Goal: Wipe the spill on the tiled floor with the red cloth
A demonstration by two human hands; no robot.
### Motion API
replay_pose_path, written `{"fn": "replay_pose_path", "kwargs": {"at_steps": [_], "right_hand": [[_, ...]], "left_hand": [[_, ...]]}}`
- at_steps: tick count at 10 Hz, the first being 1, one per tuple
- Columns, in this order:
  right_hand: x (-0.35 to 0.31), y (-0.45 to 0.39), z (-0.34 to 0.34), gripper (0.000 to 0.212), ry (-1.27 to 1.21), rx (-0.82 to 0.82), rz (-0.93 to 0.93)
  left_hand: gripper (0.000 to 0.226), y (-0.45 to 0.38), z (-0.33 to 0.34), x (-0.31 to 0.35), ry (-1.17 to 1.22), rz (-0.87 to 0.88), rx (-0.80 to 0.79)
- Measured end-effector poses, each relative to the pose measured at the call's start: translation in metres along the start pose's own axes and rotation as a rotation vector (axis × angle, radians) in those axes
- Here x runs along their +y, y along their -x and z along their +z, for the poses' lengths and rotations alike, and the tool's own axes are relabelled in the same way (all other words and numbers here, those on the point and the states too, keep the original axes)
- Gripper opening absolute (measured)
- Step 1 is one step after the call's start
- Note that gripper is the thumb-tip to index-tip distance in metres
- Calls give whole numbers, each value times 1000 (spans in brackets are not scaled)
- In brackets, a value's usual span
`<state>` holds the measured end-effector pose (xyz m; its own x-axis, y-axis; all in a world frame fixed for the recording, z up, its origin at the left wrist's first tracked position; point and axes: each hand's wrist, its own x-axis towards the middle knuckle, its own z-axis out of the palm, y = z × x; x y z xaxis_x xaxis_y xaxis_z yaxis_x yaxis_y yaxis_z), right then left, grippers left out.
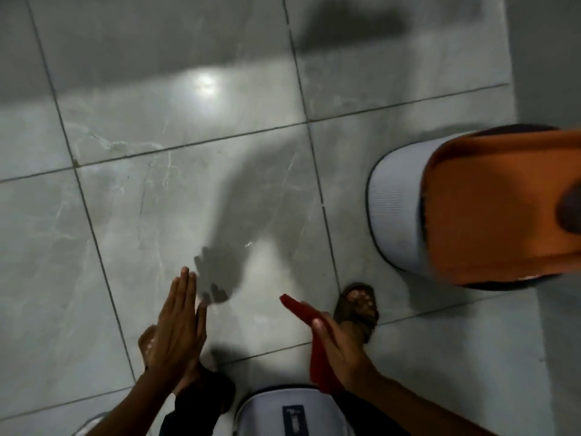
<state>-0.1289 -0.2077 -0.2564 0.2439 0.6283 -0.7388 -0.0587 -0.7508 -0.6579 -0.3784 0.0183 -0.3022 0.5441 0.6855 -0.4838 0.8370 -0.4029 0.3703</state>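
Cloth is in the right hand, off the floor, at 5 o'clock in view. Spill isn't clearly visible; maybe the small glint at 12 o'clock of the cloth. Probably best to crouch, flatten the cloth, press and sweep toward the feet. Right hand clamps the cloth under the thumb, arm angled in. Left hand empty, flat, fingers extended together, at 7 o'clock.

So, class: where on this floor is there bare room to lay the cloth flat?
Bare tiles stretch ahead of both hands and leftward. It is crowded on the right by the white bin, and near the sandalled foot beside the right hand holding the red cloth.
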Motion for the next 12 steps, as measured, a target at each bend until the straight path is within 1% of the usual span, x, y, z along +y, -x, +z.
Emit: {"fn": "replay_pose_path", "kwargs": {"at_steps": [1,2,3,4,5,6,7,8,9,10,11,12], "right_hand": [[-45,55,-75,39,-112,249,84],[-87,90,-156,42,-111,462,46],[-108,96,-224,56,-46,597,-51],[-110,78,-274,49,10,608,-125],[-94,46,-307,52,116,680,-195],[-71,11,-320,59,286,666,-159],[-53,-18,-314,64,565,531,-205],[-36,-37,-301,74,905,505,-245],[-24,-51,-300,80,1019,541,-300],[-17,-56,-307,82,1086,535,-348],[-30,-55,-314,87,1132,453,-345],[-47,-36,-316,90,1133,424,-318]], "left_hand": [[98,21,-19,62,50,6,-55],[96,23,-30,133,81,49,-62],[87,9,-33,210,106,104,-72],[81,-18,-28,290,173,223,-26],[82,-49,-21,363,268,257,-22],[81,-74,-10,410,282,321,10],[75,-93,7,431,195,396,48],[77,-105,23,432,61,379,75],[80,-109,32,427,47,369,90],[80,-109,32,424,15,377,49],[83,-110,15,429,0,370,-47],[81,-98,-14,429,32,374,-30]]}}
